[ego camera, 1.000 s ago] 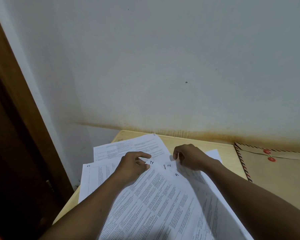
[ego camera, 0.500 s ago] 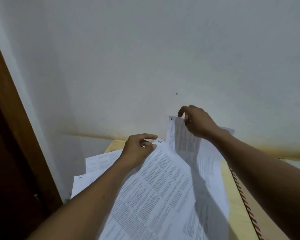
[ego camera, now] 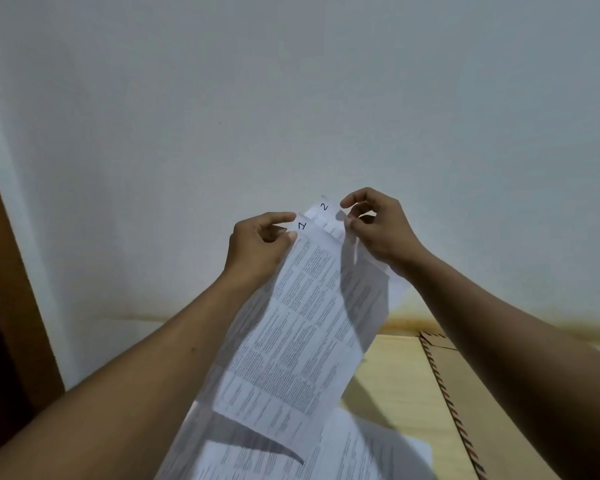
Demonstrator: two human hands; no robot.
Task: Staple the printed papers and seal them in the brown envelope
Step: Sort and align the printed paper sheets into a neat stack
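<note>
Left grip (ego camera: 257, 244) and right grip (ego camera: 378, 230) each pinch a top corner of the printed papers (ego camera: 302, 323), held up in front of the wall (ego camera: 291, 98).

From my seat, the left thumb and fingers pinch the front sheet by its pen mark, and the right pinches the sheet marked 2 just behind it. Both sheets overlap and hang over the desk (ego camera: 388, 375). Loose sheets (ego camera: 343, 455) lie below. The brown envelope (ego camera: 482, 393) lies flat at the right, partly under my right forearm.
</note>
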